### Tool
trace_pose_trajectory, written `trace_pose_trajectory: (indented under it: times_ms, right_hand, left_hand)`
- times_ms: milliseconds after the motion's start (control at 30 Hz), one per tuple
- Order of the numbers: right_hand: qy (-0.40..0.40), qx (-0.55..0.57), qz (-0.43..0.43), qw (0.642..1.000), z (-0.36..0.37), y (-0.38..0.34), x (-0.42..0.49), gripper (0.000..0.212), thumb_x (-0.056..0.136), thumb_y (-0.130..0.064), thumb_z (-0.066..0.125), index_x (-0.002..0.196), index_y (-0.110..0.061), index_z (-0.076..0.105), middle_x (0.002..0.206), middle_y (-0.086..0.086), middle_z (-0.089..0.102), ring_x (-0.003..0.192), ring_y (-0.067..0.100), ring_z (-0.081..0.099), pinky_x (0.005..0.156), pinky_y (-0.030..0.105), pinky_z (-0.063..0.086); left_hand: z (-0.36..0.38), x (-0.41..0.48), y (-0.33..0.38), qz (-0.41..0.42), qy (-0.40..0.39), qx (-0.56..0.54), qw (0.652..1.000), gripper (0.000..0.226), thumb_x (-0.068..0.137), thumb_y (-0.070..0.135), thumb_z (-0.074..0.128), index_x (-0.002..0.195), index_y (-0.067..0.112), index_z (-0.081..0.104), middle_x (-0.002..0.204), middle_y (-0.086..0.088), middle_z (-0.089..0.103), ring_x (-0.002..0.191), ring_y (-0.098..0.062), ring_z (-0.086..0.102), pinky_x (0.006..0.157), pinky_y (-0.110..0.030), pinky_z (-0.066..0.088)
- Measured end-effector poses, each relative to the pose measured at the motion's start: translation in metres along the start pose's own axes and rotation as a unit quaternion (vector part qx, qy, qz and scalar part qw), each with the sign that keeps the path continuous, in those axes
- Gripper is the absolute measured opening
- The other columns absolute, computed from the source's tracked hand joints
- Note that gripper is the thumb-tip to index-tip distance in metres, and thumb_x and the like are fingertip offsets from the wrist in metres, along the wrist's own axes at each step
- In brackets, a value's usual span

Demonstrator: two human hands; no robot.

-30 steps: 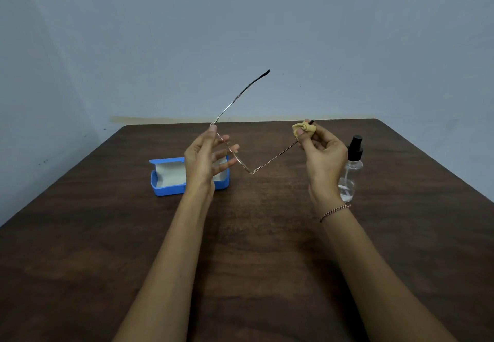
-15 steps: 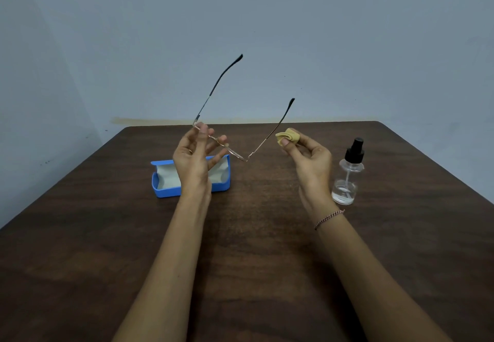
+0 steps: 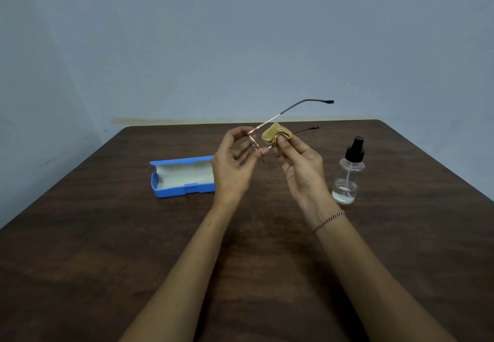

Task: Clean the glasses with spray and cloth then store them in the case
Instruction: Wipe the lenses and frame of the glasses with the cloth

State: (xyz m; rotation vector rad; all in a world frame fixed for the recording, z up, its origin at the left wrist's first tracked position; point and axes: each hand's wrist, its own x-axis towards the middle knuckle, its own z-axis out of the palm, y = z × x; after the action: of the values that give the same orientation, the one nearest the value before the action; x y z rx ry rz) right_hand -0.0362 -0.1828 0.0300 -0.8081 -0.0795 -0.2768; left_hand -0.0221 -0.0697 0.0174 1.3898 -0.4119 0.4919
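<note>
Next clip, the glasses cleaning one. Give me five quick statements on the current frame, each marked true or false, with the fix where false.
1. The blue case lies open on the table. True.
2. The right hand grips the spray bottle. False: the bottle stands upright on the table, and that hand pinches the tan cloth.
3. The left hand holds the glasses. True.
4. The glasses lie folded inside the case. False: they are held above the table with the temples unfolded.
5. A bracelet sits on the left wrist. False: it is on the right wrist.
</note>
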Motion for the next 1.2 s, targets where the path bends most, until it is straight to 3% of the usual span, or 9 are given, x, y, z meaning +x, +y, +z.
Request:
trace_pose_trajectory:
  times_ms: [167,400,600,700,833,933,1100,1200]
  right_hand:
    - [-0.013,0.038,0.011,0.999,0.004,-0.001,-0.003,0.016,0.088,0.008,0.052,0.095,-0.001,0.063,0.073,-0.001,0.072,0.070,0.005,0.068,0.065,0.015,0.054]
    - [-0.038,0.050,0.023,0.998,0.010,-0.005,-0.005,0.021,0.089,0.011,0.045,0.095,0.000,0.062,0.077,0.001,0.072,0.075,0.007,0.068,0.073,0.017,0.055]
    - [-0.039,0.141,0.074,0.986,0.014,-0.010,-0.010,0.021,0.093,-0.001,0.041,0.093,0.003,0.062,0.087,0.010,0.069,0.089,0.017,0.064,0.086,0.028,0.053]
    - [-0.044,0.126,0.063,0.989,0.015,-0.009,-0.010,0.018,0.094,-0.002,0.045,0.096,0.001,0.063,0.087,0.008,0.070,0.084,0.014,0.067,0.080,0.024,0.056]
    - [-0.067,0.072,0.048,0.994,0.015,-0.005,-0.011,0.019,0.091,-0.002,0.050,0.105,0.003,0.062,0.097,0.009,0.069,0.092,0.015,0.066,0.090,0.026,0.053]
    - [-0.053,0.059,0.045,0.996,0.014,-0.001,-0.010,0.020,0.088,0.002,0.054,0.106,0.004,0.062,0.095,0.009,0.070,0.091,0.016,0.067,0.093,0.032,0.051]
    - [-0.018,0.057,0.041,0.997,0.011,0.005,-0.010,0.026,0.085,0.005,0.058,0.110,0.010,0.059,0.096,0.011,0.070,0.087,0.015,0.068,0.094,0.035,0.050]
    - [-0.019,0.038,0.037,0.998,0.011,0.005,-0.011,0.026,0.082,0.005,0.061,0.107,0.007,0.062,0.094,0.009,0.071,0.089,0.015,0.068,0.094,0.030,0.051]
  left_hand:
    - [0.003,-0.005,-0.002,0.034,-0.022,0.045,0.998,0.043,0.073,0.003,0.077,0.110,0.011,0.057,0.107,0.004,0.066,0.103,-0.006,0.065,0.090,-0.022,0.050]
    - [0.001,-0.004,-0.008,0.083,-0.007,0.110,0.990,0.050,0.075,0.001,0.075,0.115,0.024,0.057,0.111,0.008,0.063,0.104,0.000,0.062,0.089,-0.014,0.047]
    - [-0.001,-0.002,-0.013,0.131,0.016,0.212,0.968,0.055,0.078,0.005,0.072,0.129,0.015,0.056,0.111,0.008,0.058,0.104,-0.005,0.057,0.093,-0.023,0.048]
    - [-0.001,-0.002,-0.013,0.144,0.021,0.228,0.963,0.057,0.078,0.003,0.070,0.132,0.014,0.054,0.111,0.005,0.058,0.103,-0.007,0.057,0.094,-0.026,0.048]
    - [0.000,-0.003,-0.012,0.161,0.023,0.265,0.950,0.060,0.079,0.003,0.071,0.134,0.015,0.051,0.116,-0.003,0.059,0.104,-0.002,0.053,0.094,-0.012,0.041]
    - [0.000,-0.004,-0.012,0.176,0.010,0.283,0.943,0.061,0.079,0.002,0.070,0.135,0.015,0.049,0.118,-0.005,0.059,0.106,-0.001,0.051,0.096,-0.009,0.037]
    - [0.002,-0.007,-0.012,0.180,0.005,0.288,0.941,0.061,0.077,-0.001,0.072,0.134,0.012,0.052,0.130,-0.004,0.058,0.120,-0.005,0.051,0.106,-0.017,0.036]
    - [0.001,-0.008,-0.012,0.182,0.003,0.290,0.939,0.068,0.074,-0.002,0.073,0.135,0.010,0.048,0.131,-0.006,0.058,0.124,-0.014,0.052,0.105,-0.025,0.039]
